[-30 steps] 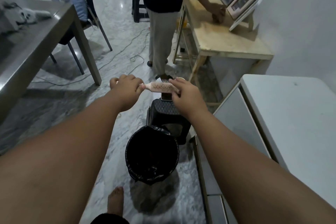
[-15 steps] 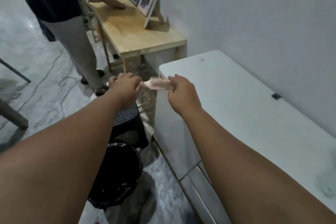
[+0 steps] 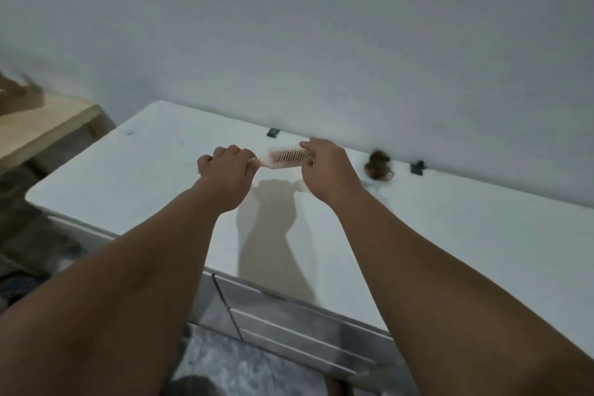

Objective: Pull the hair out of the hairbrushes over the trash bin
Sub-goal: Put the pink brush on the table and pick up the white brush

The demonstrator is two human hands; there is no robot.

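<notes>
The white desk point(image 3: 154, 170) lay bare left of and below the hands. To the right, a hair clump point(image 3: 376, 168) and two dark clips point(image 3: 417, 168) stood against the wall point(image 3: 289, 26).

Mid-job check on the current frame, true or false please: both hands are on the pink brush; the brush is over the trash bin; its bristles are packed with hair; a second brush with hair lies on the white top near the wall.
1. Both hands hold the pink brush. True: left hand on the handle, right hand at the head.
2. The brush is over the trash bin. False: it is over the white top; no bin shows.
3. Its bristles are packed with hair. False: they look clear.
4. A second brush with hair lies near the wall. True.
</notes>
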